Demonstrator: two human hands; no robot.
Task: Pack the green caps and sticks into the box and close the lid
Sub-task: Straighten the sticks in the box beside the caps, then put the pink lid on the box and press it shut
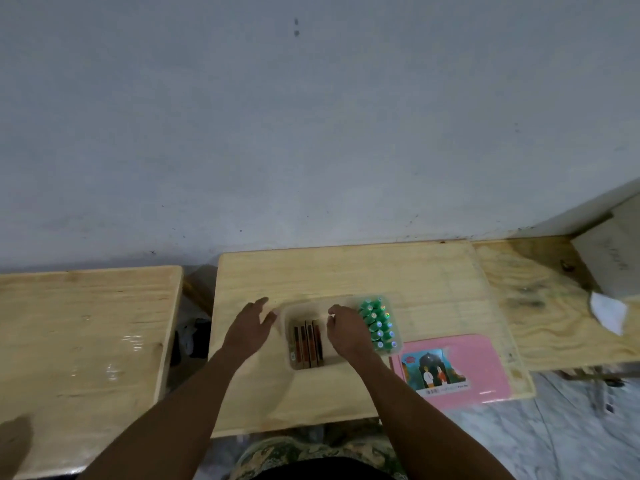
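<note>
**Green caps and sticks lie in the box, lid off**

Green caps (377, 323) stand packed in rows along the right side of the clear plastic box (304, 308), their tips pointing up. Brown and orange sticks (308, 344) lie side by side in its left part. The box sits near the middle of a pale wooden table (311, 271).

The left hand (249, 327) is just beside the box's left wall with its fingers straight and spread, grasping nothing. I cannot tell whether it touches the wall. The right hand (346, 329) is over the box between the sticks and the caps, fingers curled downward. Whether they grasp anything cannot be told.

The pink lid (478, 362) lies flat on the table just to the right of the box, picture side up.
</note>
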